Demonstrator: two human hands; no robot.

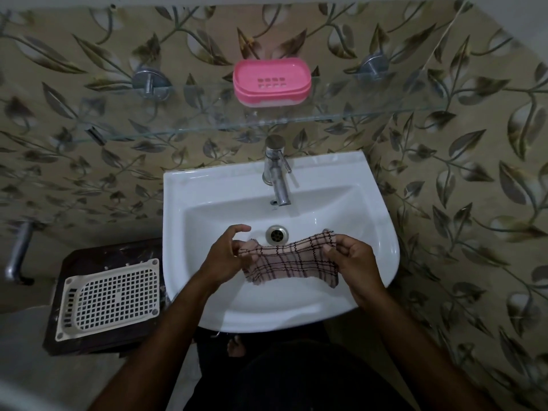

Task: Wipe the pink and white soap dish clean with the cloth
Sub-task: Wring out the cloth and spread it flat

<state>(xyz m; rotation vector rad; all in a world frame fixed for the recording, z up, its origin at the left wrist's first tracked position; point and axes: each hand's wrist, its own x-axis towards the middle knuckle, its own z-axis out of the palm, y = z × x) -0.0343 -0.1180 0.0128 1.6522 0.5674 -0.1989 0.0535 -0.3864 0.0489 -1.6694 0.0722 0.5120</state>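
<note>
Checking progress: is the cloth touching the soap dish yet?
No, both hands hold the cloth over the sink; the soap dish sits on the shelf.

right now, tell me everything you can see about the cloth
The cloth is a small, thin, pinkish-beige piece with a dark plaid grid of lines and rough, slightly frayed edges. It looks like soft woven fabric. It is stretched out sideways above the white sink basin, just in front of the drain, its lower edge sagging. The left hand pinches its left end and the right hand pinches its right end. It does not touch the pink soap dish on the glass shelf.
</note>
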